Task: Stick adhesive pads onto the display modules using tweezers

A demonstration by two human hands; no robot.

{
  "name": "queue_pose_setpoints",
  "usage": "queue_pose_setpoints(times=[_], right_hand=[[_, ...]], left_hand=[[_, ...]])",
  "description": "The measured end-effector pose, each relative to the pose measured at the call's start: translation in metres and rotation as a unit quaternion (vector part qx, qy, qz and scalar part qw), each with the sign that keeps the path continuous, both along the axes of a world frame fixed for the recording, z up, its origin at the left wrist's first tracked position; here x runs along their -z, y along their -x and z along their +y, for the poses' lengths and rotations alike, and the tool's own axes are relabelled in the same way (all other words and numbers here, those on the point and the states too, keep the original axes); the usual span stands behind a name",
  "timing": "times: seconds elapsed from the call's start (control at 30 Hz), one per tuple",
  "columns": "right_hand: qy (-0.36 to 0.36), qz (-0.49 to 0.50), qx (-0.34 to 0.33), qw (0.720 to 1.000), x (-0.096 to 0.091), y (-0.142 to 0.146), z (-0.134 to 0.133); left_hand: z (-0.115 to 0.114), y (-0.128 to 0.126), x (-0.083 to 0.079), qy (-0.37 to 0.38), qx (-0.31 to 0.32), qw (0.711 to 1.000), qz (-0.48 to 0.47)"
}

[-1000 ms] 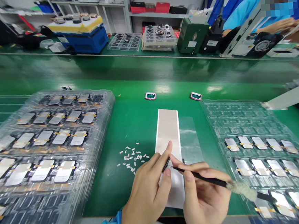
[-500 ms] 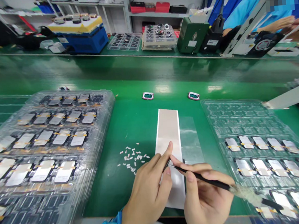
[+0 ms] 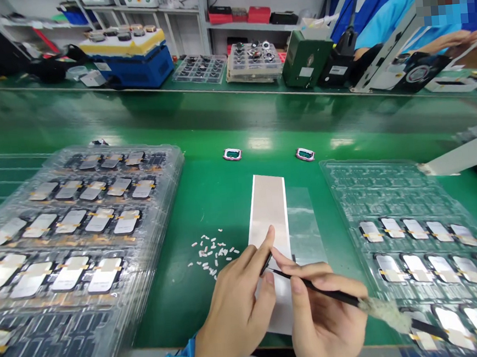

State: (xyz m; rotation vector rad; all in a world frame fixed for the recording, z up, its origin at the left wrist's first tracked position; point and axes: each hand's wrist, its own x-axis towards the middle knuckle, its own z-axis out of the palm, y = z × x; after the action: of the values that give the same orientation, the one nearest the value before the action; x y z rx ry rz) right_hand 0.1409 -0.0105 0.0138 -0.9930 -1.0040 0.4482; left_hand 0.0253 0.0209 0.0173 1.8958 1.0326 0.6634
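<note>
My left hand (image 3: 242, 302) is closed, thumb and fingers pinching a small dark-edged flat part (image 3: 266, 263) that is mostly hidden. My right hand (image 3: 329, 309) grips a slim black tool (image 3: 334, 293) like a pen, with pale wrapping round its rear half. The tool's pointed tip is at the part, near my left thumb; contact is hard to make out. My right index fingertip is also close to the part's edge. Both hands are over a long beige strip with white edges (image 3: 269, 203), lying on the green table (image 3: 175, 315).
Stacked clear trays (image 3: 145, 252) with silver-backed screen modules stand left. Another clear tray (image 3: 347, 192), partly filled with modules, lies right. White scraps (image 3: 211, 252) are scattered beside the strip. Two small frames (image 3: 232, 155) sit farther back. A co-worker's hands (image 3: 454, 40) show at upper right.
My right hand and the black tool have shifted slightly left and down, the tip moving along the part. The small frames at the back have slid a little left. My left hand keeps its hold.
</note>
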Motion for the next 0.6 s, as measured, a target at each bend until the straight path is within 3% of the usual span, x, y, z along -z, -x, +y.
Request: queue_pose_setpoints(times=[0.27,0.6], right_hand=[[0.006,0.008,0.005,1.000,0.0004,0.0000,-0.0018],[0.010,0.015,0.025,1.000,-0.0068,0.0018,-0.0023]], left_hand=[[0.0023,0.0007,0.0017,0.000,0.003,1.000,-0.010],[0.0035,-0.0030,0.0060,-0.079,-0.023,0.996,0.023]])
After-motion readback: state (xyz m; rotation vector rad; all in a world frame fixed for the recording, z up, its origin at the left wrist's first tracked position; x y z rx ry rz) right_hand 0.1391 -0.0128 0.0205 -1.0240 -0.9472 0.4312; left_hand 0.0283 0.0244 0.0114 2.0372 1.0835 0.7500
